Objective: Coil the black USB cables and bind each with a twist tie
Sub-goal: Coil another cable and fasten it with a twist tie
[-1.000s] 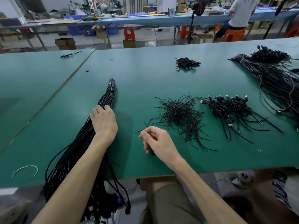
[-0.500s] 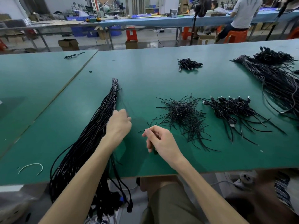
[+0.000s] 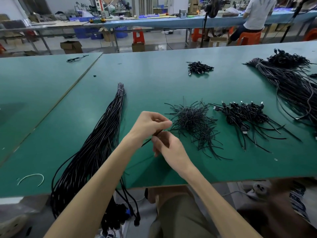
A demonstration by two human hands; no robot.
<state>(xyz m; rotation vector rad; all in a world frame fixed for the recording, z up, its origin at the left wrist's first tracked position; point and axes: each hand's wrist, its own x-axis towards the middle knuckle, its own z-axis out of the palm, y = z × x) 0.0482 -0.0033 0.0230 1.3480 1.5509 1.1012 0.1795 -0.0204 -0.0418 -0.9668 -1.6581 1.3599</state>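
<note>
Hands meet above the near middle of the green table [image 3: 154, 79]: the left hand [image 3: 149, 124] and right hand [image 3: 169, 148] both pinch one thin black twist tie [image 3: 157, 133], its long axis slanting from lower left to upper right. Left of them, a long bundle of black USB cables [image 3: 103, 141] runs lengthwise from the near edge, where its ends hang over, towards the far side; a pile of loose black twist ties [image 3: 193, 122] lies right.
</note>
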